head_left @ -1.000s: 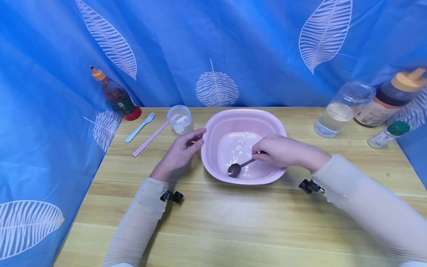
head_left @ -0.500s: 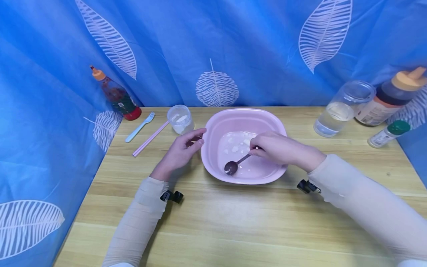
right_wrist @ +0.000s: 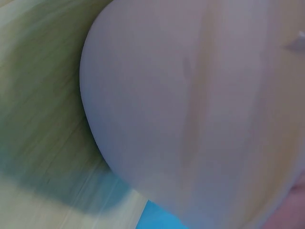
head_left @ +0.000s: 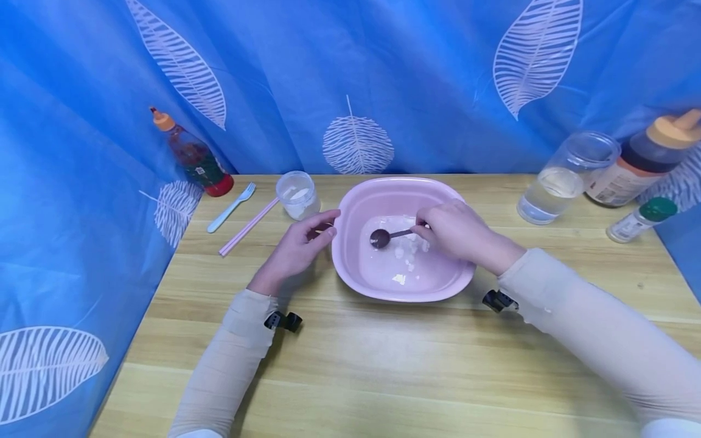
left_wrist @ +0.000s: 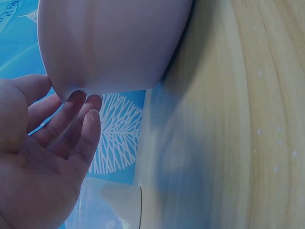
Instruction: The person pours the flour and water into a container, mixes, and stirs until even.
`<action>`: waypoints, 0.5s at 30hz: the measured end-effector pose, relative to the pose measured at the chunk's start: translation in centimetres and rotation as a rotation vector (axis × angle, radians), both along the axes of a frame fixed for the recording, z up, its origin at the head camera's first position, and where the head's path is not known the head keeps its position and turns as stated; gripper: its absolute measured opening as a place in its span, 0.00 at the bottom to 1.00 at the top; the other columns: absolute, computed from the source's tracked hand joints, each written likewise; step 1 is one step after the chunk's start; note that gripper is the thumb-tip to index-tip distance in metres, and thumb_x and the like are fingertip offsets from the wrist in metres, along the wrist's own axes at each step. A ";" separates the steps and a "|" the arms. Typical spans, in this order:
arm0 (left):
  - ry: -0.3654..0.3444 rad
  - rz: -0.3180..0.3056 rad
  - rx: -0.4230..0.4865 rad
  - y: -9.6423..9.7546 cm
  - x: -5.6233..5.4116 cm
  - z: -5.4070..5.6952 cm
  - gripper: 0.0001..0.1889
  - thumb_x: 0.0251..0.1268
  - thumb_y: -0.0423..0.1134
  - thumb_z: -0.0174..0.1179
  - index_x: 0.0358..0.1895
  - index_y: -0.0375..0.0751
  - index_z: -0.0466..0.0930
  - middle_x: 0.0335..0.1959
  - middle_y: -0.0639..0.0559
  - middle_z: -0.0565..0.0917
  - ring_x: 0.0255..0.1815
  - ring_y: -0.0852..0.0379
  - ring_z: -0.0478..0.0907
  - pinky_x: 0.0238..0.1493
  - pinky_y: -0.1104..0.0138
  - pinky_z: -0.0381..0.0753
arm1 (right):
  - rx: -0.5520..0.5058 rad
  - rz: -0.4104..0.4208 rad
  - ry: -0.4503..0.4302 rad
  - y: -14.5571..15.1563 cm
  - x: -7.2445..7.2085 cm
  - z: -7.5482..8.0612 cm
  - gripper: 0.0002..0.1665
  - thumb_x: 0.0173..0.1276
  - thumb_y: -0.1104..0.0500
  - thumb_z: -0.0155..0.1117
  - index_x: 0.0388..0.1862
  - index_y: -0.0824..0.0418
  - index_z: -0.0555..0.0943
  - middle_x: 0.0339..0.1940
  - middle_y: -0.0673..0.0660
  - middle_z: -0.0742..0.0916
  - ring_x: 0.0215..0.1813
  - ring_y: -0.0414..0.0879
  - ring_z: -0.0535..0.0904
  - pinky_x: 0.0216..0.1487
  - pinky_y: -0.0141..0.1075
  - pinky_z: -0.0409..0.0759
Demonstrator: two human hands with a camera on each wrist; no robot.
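A pink basin (head_left: 350, 277) stands on the table, with a little clear liquid and white clumps (head_left: 399, 252) at its bottom. My right hand (head_left: 454, 231) reaches over its right side and pinches the handle of a dark brown spoon (head_left: 380, 238). The spoon's bowl is low inside the basin, left of the clumps. At the basin's left edge, my left hand (head_left: 298, 246) holds the rim between thumb and fingers; the left wrist view shows its fingertips (left_wrist: 76, 98) against the outer wall. In the right wrist view the basin hides the spoon and most of the hand.
Behind my left hand stands a clear jar (head_left: 300, 204) with white contents, near pink chopsticks (head_left: 249, 227), a blue fork (head_left: 230, 208) and a red sauce bottle (head_left: 199, 161). On the right are a water jug (head_left: 553, 188), a dark sauce bottle (head_left: 624, 179) and a green-capped shaker (head_left: 638, 222).
My right hand has swept the spoon from the basin's near side toward its far side. The white clumps have shifted in the liquid. My left hand has stayed at the rim.
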State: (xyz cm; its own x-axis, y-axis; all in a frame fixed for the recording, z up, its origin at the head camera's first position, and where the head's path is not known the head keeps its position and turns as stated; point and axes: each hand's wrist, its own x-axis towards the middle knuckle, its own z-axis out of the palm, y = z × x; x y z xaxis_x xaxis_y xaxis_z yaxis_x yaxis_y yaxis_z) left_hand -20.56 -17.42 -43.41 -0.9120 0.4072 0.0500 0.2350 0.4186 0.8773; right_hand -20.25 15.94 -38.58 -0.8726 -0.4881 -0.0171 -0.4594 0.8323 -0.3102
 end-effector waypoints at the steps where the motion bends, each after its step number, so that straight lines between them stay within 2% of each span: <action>1: -0.001 0.000 -0.001 0.0 0.0 0.0 0.24 0.85 0.41 0.57 0.79 0.43 0.74 0.72 0.43 0.81 0.66 0.44 0.82 0.65 0.52 0.83 | 0.005 -0.010 0.007 0.1 -0.1 0.1 0.09 0.80 0.56 0.67 0.40 0.58 0.88 0.28 0.50 0.89 0.29 0.46 0.79 0.52 0.50 0.78; 6: -0.003 0.001 -0.001 0.0 0.0 0.0 0.24 0.85 0.41 0.57 0.78 0.44 0.75 0.72 0.44 0.81 0.66 0.45 0.82 0.65 0.51 0.83 | 0.026 -0.064 0.032 0.7 -0.3 0.2 0.10 0.81 0.57 0.65 0.44 0.61 0.89 0.35 0.56 0.93 0.33 0.50 0.83 0.61 0.57 0.75; 15: -0.011 0.000 0.005 0.0 0.0 0.1 0.24 0.85 0.41 0.57 0.78 0.44 0.75 0.72 0.44 0.81 0.66 0.44 0.81 0.66 0.48 0.83 | 0.065 -0.138 0.033 1.3 -0.6 0.5 0.12 0.80 0.58 0.64 0.46 0.64 0.90 0.30 0.57 0.91 0.32 0.53 0.80 0.54 0.53 0.73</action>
